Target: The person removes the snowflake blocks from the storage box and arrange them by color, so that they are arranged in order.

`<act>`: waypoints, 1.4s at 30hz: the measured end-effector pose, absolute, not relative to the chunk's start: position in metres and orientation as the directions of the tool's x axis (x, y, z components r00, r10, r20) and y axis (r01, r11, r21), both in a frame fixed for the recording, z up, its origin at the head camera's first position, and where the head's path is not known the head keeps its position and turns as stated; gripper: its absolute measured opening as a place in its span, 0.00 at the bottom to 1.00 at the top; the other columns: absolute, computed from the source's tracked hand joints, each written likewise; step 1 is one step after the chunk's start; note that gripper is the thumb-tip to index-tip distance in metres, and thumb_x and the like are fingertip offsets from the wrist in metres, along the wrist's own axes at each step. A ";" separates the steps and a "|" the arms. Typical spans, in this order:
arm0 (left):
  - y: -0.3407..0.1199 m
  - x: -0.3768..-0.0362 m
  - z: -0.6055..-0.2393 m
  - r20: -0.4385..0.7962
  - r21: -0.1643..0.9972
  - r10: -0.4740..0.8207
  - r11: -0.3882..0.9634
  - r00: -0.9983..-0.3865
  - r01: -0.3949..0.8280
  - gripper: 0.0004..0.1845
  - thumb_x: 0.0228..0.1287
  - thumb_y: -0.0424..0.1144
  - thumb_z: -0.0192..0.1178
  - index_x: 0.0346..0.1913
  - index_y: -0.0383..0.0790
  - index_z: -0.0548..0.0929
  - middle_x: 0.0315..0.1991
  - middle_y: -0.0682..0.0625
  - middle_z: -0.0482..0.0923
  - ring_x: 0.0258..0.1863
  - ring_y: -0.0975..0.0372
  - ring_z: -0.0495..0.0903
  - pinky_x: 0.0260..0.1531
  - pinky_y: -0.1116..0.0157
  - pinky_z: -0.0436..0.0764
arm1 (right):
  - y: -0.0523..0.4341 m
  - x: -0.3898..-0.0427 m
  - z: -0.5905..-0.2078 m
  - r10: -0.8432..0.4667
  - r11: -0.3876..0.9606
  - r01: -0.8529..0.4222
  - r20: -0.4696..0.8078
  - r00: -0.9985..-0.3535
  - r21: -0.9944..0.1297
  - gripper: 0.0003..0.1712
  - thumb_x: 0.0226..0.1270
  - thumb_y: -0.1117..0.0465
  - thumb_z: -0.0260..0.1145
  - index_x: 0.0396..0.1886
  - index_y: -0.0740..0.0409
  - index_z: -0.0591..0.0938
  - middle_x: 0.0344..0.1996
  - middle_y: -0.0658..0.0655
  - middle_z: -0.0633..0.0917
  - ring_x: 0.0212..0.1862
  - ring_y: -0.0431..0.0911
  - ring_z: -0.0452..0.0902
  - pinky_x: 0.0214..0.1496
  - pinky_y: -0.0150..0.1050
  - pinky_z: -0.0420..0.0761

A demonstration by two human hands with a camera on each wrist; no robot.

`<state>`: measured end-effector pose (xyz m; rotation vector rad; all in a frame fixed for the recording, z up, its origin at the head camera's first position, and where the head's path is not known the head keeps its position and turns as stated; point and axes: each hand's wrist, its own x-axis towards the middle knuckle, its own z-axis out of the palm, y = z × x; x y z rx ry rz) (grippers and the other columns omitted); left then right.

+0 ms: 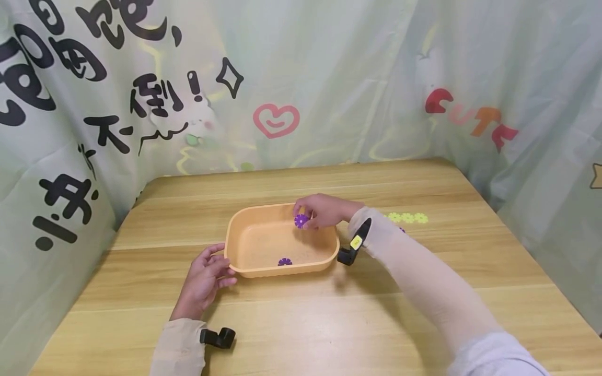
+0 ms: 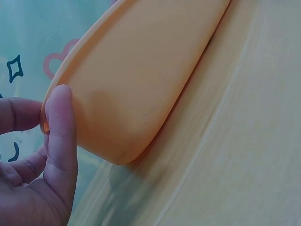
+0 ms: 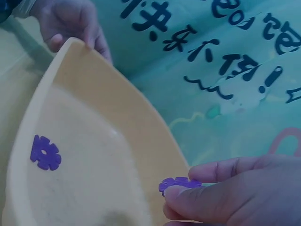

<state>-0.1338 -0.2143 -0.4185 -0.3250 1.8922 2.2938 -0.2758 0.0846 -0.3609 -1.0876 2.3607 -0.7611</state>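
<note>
An orange plastic basin [image 1: 256, 235] stands on the wooden table. My left hand [image 1: 205, 277] grips its left rim, thumb on the near side in the left wrist view and fingers behind the rim [image 2: 87, 42]. Over the basin's right part, my right hand [image 1: 324, 210] pinches a purple snowflake-shaped plastic disc [image 1: 300, 221] between thumb and fingers. The right wrist view has this held disc [image 3: 178, 182] partly covered by the thumb. A second purple notched disc [image 3: 45, 153] lies inside the basin near its front wall, where the head view shows only part of it.
Beyond the right forearm, several yellow snowflake discs [image 1: 408, 218] lie in a row on the table [image 1: 291, 334]. A bit of purple [image 1: 402, 230] shows beside the sleeve. A printed curtain [image 1: 338, 78] hangs behind the table. Black wrist cameras [image 1: 218, 338] are strapped to both forearms.
</note>
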 end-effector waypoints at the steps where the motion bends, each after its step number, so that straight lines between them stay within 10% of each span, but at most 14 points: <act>1: -0.215 -0.134 -0.419 -0.260 0.949 -0.021 -0.192 -0.965 -0.251 0.25 0.68 0.23 0.50 0.66 0.32 0.59 0.38 0.46 0.71 0.25 0.64 0.77 0.26 0.68 0.86 | 0.088 -0.275 -0.360 -0.780 0.539 -0.538 -0.143 -0.609 -0.648 0.19 0.63 0.70 0.67 0.54 0.64 0.77 0.32 0.53 0.83 0.32 0.43 0.80 0.33 0.33 0.84; 42: -0.216 -0.135 -0.421 -0.256 0.945 -0.004 -0.210 -0.967 -0.250 0.26 0.68 0.23 0.49 0.67 0.32 0.59 0.37 0.46 0.70 0.25 0.63 0.78 0.25 0.68 0.86 | 0.261 -0.232 -0.391 -0.450 0.596 -0.253 -0.056 -0.891 -0.762 0.20 0.65 0.67 0.65 0.55 0.62 0.72 0.30 0.62 0.81 0.29 0.51 0.78 0.26 0.39 0.82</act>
